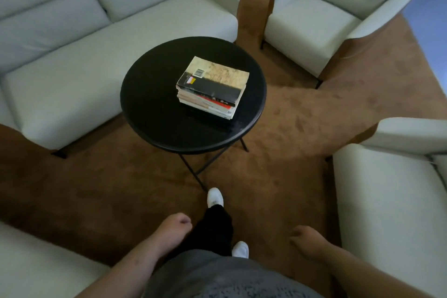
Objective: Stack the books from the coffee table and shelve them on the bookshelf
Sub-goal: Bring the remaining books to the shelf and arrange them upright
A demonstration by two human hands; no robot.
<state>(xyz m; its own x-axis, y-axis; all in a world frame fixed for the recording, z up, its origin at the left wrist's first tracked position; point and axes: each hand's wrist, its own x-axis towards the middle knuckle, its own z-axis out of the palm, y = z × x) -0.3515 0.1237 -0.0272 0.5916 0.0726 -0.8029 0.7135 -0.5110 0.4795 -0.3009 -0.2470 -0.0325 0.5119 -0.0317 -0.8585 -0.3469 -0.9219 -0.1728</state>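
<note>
On the round black coffee table (150, 94), books (212, 87) sit stacked, right of centre. Left hand (177, 224) loosely curled, right hand (306, 237) relaxed; both empty, well short of the table.

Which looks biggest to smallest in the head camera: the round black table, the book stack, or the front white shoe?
1. Round black table
2. Book stack
3. Front white shoe

This is apparent size only; the shoe lies nearer the camera, yet looks smallest.
</note>
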